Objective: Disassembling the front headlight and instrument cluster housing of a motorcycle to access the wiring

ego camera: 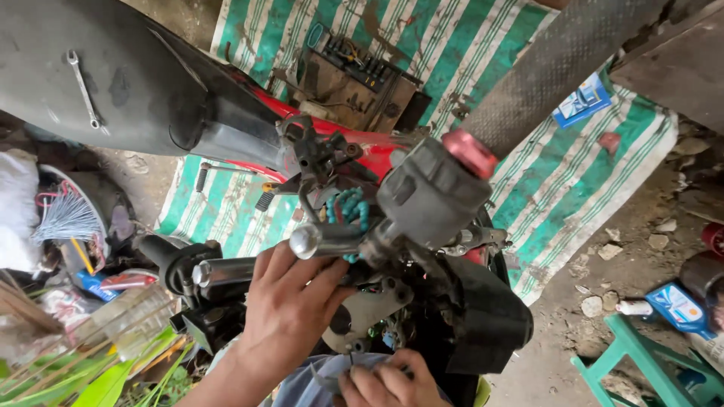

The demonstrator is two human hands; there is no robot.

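Observation:
I look down on a motorcycle's stripped handlebar area. My left hand (290, 309) reaches in from the lower left, fingers curled around a dark part just below a chrome lever end (305, 241). At the bottom edge my right hand (388, 384) is closed on a small dark tool, partly hidden. Above the hands sits a grey switch housing (430, 196) with a red button (469, 153), on the end of a textured grey grip (558, 60). A teal coiled wire (348, 207) hangs beside the housing.
A spanner (83, 87) lies on the black body panel (136, 83) at upper left. A green-and-white striped tarp (543, 196) covers the ground, with an open tool case (354, 83). A blue bottle (679, 305) and a green stool (633, 358) stand at right; clutter fills the left.

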